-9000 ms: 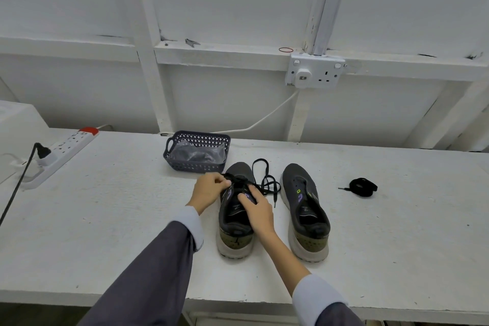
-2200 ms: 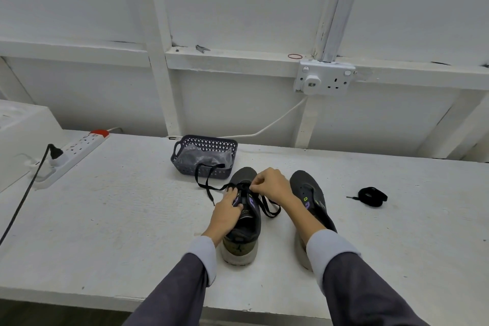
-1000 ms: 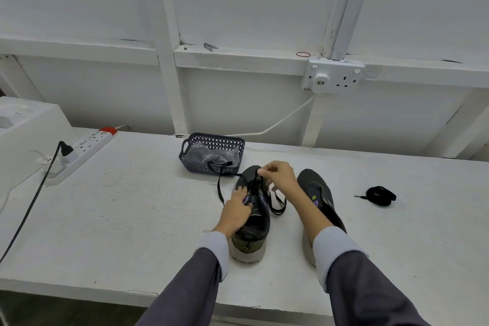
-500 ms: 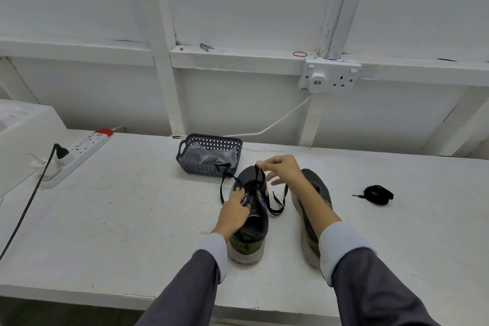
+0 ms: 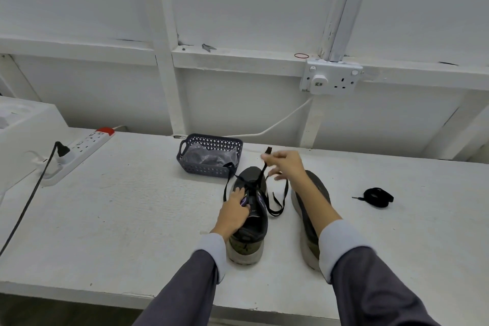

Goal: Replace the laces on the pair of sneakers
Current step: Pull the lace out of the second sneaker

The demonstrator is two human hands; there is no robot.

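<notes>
The right hand [image 5: 287, 164] is smeared by motion; its fingers [image 5: 270, 157] blur where they pinch the flat black lace [image 5: 263, 167]. Its forearm hides most of the right dark grey sneaker [image 5: 318, 185]. The left hand [image 5: 234, 210] covers the eyelets of the left dark grey sneaker [image 5: 255, 222], and its grip is unclear. What is inside the crinkled clear bag [image 5: 209, 157] in the dark blue perforated basket [image 5: 211, 139] cannot be told. The black cable [image 5: 26, 209] and the white box [image 5: 23, 127] run off the left edge.

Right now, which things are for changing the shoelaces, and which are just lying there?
For the job: the left sneaker under the left hand, the right sneaker, the black lace pinched in the right hand, the coiled lace, maybe the basket.
Just lying about: the power strip, the wall socket, the red rubber band.
</notes>
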